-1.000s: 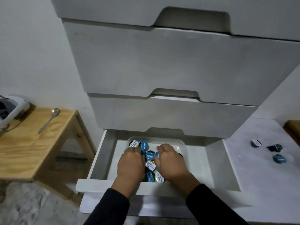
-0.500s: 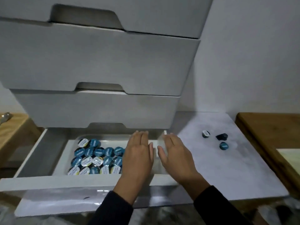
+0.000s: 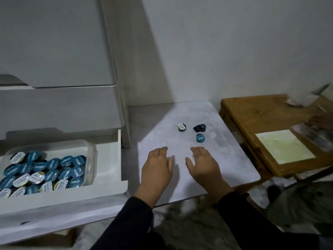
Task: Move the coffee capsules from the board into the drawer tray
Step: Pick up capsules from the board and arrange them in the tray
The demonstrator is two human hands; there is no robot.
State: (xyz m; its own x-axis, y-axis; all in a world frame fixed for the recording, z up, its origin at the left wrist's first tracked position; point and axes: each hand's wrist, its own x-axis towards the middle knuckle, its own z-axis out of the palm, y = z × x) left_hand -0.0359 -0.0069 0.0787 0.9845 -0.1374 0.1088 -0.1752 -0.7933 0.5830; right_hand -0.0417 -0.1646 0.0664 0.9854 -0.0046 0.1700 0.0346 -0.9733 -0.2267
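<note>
Three coffee capsules lie on the white marbled board (image 3: 225,159): a white-lidded one (image 3: 181,127), a dark one tipped on its side (image 3: 199,127) and a teal one (image 3: 200,138). My left hand (image 3: 156,168) and my right hand (image 3: 203,165) hover flat over the board just in front of them, fingers apart, holding nothing. At the left, the bottom drawer (image 3: 115,179) stands pulled out. Its clear tray (image 3: 91,154) holds several teal and white capsules (image 3: 45,172).
The white drawer cabinet (image 3: 63,69) rises above the pulled-out drawer. A wooden table (image 3: 261,120) with a pale yellow sheet (image 3: 282,147) stands right of the board. Another person's hand (image 3: 322,120) rests at the far right edge.
Both hands left the capsules in the drawer tray and moved right onto the board, now empty. My view swung right with them.
</note>
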